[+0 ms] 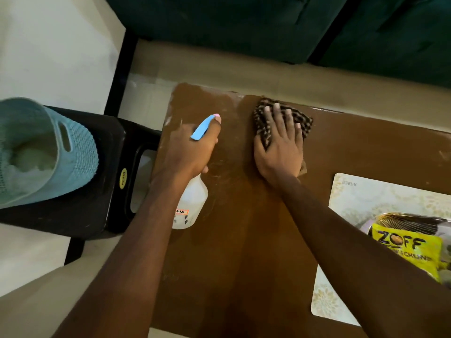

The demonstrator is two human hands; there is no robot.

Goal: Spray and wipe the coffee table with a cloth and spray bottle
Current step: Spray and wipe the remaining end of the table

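Gripping the spray bottle [192, 203] round its neck, your left hand [188, 147] holds it tilted over the left edge of the coffee table [244, 240]. Its blue spray head [203, 128] points toward the far left corner, where the brown top shows pale wet streaks. Your right hand [278, 145] lies flat, fingers straight and spread, pressing the dark patterned cloth [259, 118] onto the tabletop near the far edge, just beside the nozzle. 1 pale placemat [366, 191] lies at the table's right with a yellow packet [410, 247] on it. Left of the table, a teal basket [48, 154] rests on a black stool [97, 191].
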